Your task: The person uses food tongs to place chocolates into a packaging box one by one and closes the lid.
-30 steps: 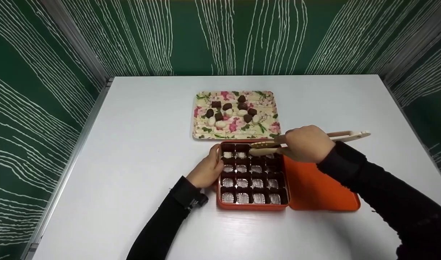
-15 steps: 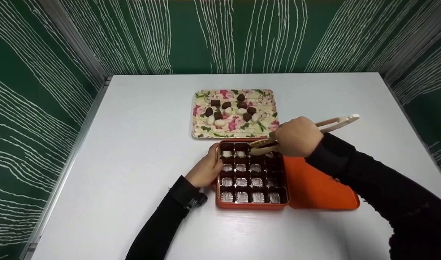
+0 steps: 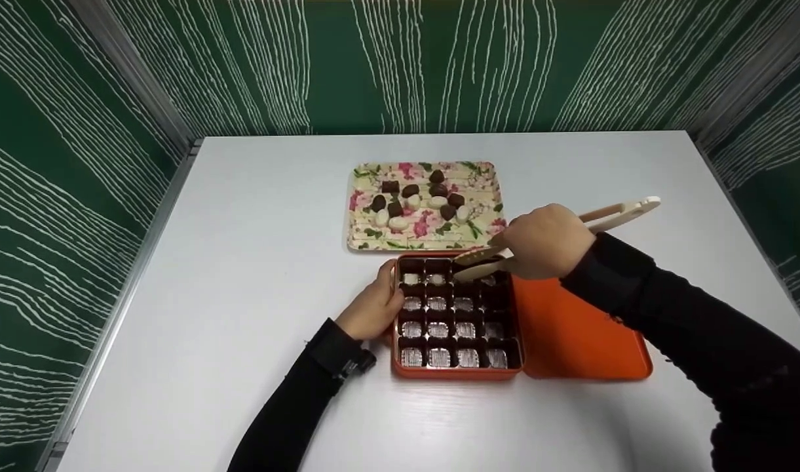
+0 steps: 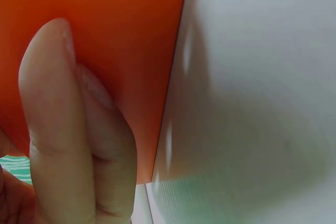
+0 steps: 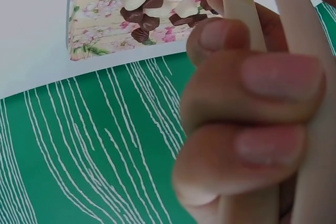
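In the head view my left hand (image 3: 372,309) holds the left side of an orange box (image 3: 458,374) with a dark divided insert. Its fingers (image 4: 55,103) lie against the orange wall in the left wrist view, and the thumb is at the rim. My right hand (image 3: 549,241) grips light-coloured tongs (image 3: 635,208), fingers curled round both arms. Their tips stand apart over the third compartment of the back row, hiding its inside. Pale pieces (image 3: 411,278) sit in the two compartments at back left; the nearer rows show bare shiny bottoms.
Behind the box lies a floral tray (image 3: 367,239) with several dark and white chocolates (image 3: 398,223). An orange lid (image 3: 583,341) lies flat against the box's right side, partly under my right forearm. Green walls with white lines (image 3: 347,72) enclose the white table (image 3: 268,229).
The back end of the tongs has risen and my right hand has shifted slightly away from me. The tong tips have spread further apart. My left hand has stayed on the box.
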Demonstrator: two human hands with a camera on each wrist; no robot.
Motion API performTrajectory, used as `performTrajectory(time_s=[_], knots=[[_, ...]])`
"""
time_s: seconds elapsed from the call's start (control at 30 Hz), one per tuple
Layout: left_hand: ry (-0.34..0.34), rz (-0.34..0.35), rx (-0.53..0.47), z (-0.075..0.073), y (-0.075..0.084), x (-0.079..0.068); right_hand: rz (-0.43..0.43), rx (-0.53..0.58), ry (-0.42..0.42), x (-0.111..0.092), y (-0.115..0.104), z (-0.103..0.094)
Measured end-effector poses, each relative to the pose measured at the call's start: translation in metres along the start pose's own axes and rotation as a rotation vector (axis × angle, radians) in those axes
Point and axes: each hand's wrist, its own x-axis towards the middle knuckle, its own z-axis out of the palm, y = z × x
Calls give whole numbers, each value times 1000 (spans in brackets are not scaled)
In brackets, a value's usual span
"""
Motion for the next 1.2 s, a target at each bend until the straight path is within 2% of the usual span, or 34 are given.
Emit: performTrajectory(time_s=[0.27, 0.4, 0.47, 0.57, 0.67, 0.77, 1.0, 1.1, 1.2], knots=[[4, 1, 5, 0, 0, 0, 28, 102, -52, -3, 15, -6], [-1, -4, 4, 0, 0, 0, 18, 118, -47, -4, 19, -7], [0, -5, 6, 0, 0, 0, 12, 118, -21, -3, 21, -7], [3, -5, 11, 0, -1, 0, 30, 107, 73, 1, 26, -3], [1, -5, 16, 0, 0, 0, 90, 81, 187, 7, 35, 5], [3, -1, 17, 0, 0, 0, 171, 88, 219, 15, 44, 19], [6, 6, 9, 1, 0, 1, 282, 208, 77, 32, 58, 56], [1, -6, -6, 1, -1, 2, 323, 295, 10, 37, 58, 66], [0, -15, -15, 1, 0, 2, 348, 358, -19, 39, 56, 72]])
